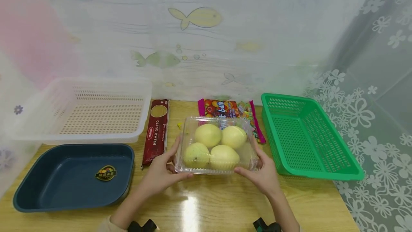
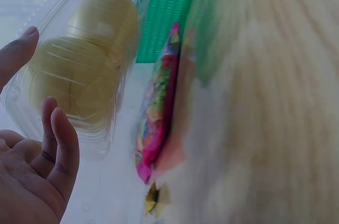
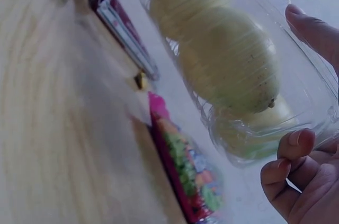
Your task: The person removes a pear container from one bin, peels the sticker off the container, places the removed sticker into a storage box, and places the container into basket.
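A clear plastic clamshell box (image 1: 206,171) of several pale yellow-green round fruits (image 1: 224,156) is held above the table between two hands. On its left side, the left hand (image 1: 161,171) grips it with the thumb along the front edge. The right hand (image 1: 265,173) grips the opposite end, its thumb over the front corner. In the left wrist view, the box is tilted and clear of the table, with the left fingers (image 2: 63,144) bent beside its wall. Curled right fingers (image 3: 288,168) show by the box's end in the right wrist view.
Behind the box lies a colourful candy bag (image 1: 257,126), partly hidden. A red spaghetti pack (image 1: 156,131) lies left of it, near a white basket (image 1: 138,131) and a dark blue basin (image 1: 74,189). A green basket (image 1: 297,139) stands right. A patterned curtain backs the table.
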The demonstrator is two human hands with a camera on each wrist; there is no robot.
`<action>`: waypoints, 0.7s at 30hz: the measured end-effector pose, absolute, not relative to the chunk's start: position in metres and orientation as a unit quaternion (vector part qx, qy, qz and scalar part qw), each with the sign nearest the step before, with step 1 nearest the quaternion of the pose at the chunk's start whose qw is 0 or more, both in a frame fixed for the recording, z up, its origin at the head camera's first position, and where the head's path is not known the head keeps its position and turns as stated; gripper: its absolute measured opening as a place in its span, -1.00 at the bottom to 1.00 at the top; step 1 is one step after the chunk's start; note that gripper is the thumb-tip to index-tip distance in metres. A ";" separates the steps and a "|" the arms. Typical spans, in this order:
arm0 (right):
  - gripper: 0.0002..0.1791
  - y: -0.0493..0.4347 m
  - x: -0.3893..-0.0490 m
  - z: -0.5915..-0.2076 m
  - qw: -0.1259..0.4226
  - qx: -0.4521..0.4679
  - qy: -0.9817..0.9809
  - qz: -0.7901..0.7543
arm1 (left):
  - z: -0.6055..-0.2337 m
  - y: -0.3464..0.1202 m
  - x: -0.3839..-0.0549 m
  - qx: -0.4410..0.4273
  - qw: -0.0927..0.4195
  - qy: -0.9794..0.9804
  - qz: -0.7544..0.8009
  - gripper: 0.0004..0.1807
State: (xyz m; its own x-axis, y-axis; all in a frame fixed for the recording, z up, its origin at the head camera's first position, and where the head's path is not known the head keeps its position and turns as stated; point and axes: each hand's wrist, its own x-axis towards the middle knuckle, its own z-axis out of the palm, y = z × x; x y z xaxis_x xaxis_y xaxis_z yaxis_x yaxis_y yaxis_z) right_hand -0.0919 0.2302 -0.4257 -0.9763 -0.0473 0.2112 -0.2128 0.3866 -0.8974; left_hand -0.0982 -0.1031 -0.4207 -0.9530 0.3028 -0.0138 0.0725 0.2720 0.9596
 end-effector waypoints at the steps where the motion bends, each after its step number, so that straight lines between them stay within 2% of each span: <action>1: 0.20 0.230 -0.093 -0.423 0.080 0.079 -0.831 0.545 | -0.418 -0.103 -0.099 0.120 0.094 0.794 0.589 0.28; 8: 0.21 0.228 -0.101 -0.401 0.099 0.090 -0.839 0.528 | -0.402 -0.108 -0.106 0.138 0.062 0.802 0.577 0.26; 21: 0.20 0.224 -0.107 -0.363 0.084 0.099 -0.836 0.533 | -0.373 -0.115 -0.109 0.170 0.010 0.791 0.588 0.24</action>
